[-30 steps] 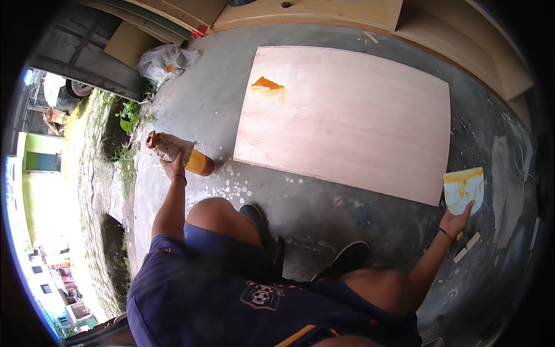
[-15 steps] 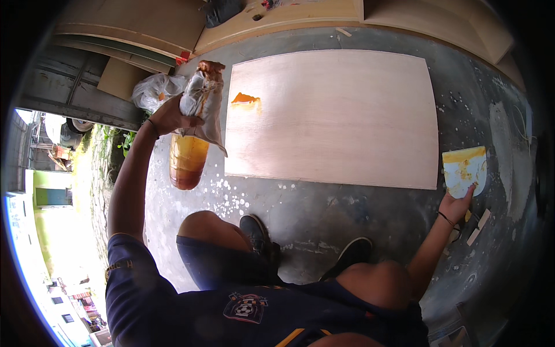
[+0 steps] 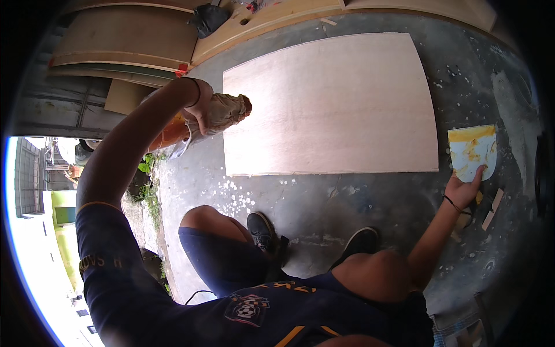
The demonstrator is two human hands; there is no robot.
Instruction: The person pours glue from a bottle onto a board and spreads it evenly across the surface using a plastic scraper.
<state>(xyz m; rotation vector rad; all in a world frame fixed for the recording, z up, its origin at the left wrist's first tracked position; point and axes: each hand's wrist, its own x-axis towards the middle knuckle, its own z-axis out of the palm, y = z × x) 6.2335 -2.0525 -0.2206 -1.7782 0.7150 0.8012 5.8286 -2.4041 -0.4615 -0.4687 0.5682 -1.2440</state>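
Note:
My left hand (image 3: pixel 202 113) grips a bottle of orange liquid (image 3: pixel 170 133) wrapped in a crumpled plastic bag. The bottle lies almost level in the air, its wrapped mouth (image 3: pixel 234 109) over the left edge of a pale plywood sheet (image 3: pixel 335 104) that lies flat on the concrete floor. My right hand (image 3: pixel 462 188) reaches out to the right of the sheet, with its fingers on the lower edge of a white, yellow-stained spreader card (image 3: pixel 473 151) resting on the floor. I am squatting, with both shoes just in front of the sheet.
Large wooden boards (image 3: pixel 127 34) are stacked along the far side, with a black bag (image 3: pixel 208 17) on them. Small wood strips (image 3: pixel 494 208) lie near my right hand. A strip of grass (image 3: pixel 147 185) borders the speckled concrete at left.
My left hand has lifted the bottle from the floor at left and swung it up over the sheet's left edge, tipping it. The orange blob on the sheet is now hidden. The right hand stays on the spreader.

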